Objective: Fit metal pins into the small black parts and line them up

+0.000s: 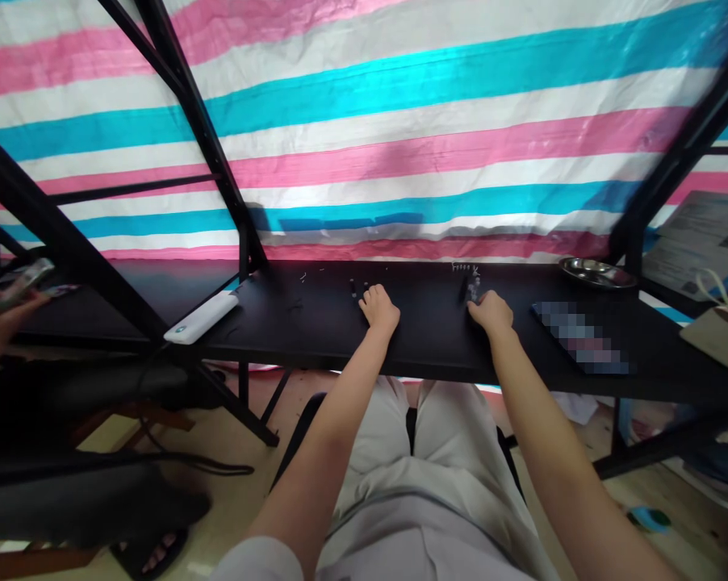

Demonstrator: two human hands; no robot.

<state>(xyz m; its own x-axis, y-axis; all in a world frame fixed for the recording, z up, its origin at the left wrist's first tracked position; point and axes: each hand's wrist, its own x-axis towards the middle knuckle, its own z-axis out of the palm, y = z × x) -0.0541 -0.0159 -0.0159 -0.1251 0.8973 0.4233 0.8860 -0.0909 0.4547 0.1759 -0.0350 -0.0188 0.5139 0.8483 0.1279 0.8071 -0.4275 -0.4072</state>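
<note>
My left hand [381,308] rests on the black table [315,327], its fingers curled down. Whatever lies under those fingertips is too small or hidden to name. Just left of it are a tiny dark piece with a pale end [353,288] and another tiny piece at the fingertips. My right hand [492,313] is also closed, thumb and fingers pressed together low over the tabletop. Right beyond its fingers sit several small clear pieces [474,287] and a short dark stick [464,286]. A row of tiny white bits [464,268] lies behind them.
A white power bank-like box [202,317] lies at the left. Toward the right are a shiny metal dish [597,273], a blurred-out flat rectangle [579,337] and a beige bag [721,332]. Black frame bars [198,121] rise at both sides. Another person's hand [6,319] holds a phone.
</note>
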